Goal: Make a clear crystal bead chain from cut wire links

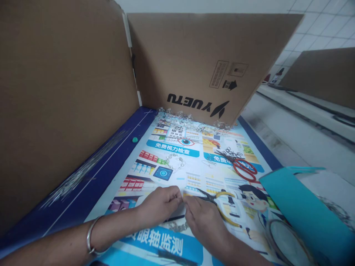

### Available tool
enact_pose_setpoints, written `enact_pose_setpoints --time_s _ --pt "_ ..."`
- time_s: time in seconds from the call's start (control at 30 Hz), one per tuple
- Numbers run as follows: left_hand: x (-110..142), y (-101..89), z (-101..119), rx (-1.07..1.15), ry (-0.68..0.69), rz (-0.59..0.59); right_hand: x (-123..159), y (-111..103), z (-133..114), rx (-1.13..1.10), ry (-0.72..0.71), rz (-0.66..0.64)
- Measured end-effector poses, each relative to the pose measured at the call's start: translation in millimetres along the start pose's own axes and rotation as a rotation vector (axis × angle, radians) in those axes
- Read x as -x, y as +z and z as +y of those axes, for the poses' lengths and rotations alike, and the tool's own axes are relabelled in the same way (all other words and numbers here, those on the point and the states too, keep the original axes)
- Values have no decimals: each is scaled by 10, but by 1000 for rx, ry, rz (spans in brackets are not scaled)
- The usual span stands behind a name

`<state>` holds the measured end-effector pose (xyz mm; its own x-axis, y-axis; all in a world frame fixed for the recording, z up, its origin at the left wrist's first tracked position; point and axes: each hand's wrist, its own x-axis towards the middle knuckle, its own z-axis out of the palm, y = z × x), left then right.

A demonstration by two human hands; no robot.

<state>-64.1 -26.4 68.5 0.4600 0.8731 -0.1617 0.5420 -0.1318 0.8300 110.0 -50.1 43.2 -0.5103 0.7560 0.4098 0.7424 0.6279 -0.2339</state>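
Observation:
My left hand [159, 205] and my right hand [203, 220] meet fingertip to fingertip over a printed poster mat [194, 173]. Both pinch something tiny between them that I cannot make out. A silver bangle [90, 236] circles my left wrist. Yellow-handled pliers [222, 205] lie just beyond my right hand, partly hidden by it. A short beaded chain [176, 162] rests on the mat above my hands. A thin strand of chain [177, 227] lies under my wrists.
Red-handled scissors [244, 168] and small metal rings [233, 152] lie at the right. Clear beads [177, 117] pile along the cardboard wall [194, 59]. Thin metal pins [83, 170] line the left cardboard. A teal folder [302, 210] covers the right corner, next to a wire coil [285, 240].

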Motion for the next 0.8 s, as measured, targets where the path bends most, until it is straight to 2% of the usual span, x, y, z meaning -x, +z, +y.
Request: enact_pose_setpoints --time_s 0.17,0.4,0.8 --pt "-6 -3 -26 -7 12 -1 -10 -36 13 -95 44 -41" --pt "1 -24 -7 -30 3 -16 -15 -27 32 -90 -3 1" --pt "3 -5 -75 -87 38 -50 -8 -39 40 -111 -14 -34"
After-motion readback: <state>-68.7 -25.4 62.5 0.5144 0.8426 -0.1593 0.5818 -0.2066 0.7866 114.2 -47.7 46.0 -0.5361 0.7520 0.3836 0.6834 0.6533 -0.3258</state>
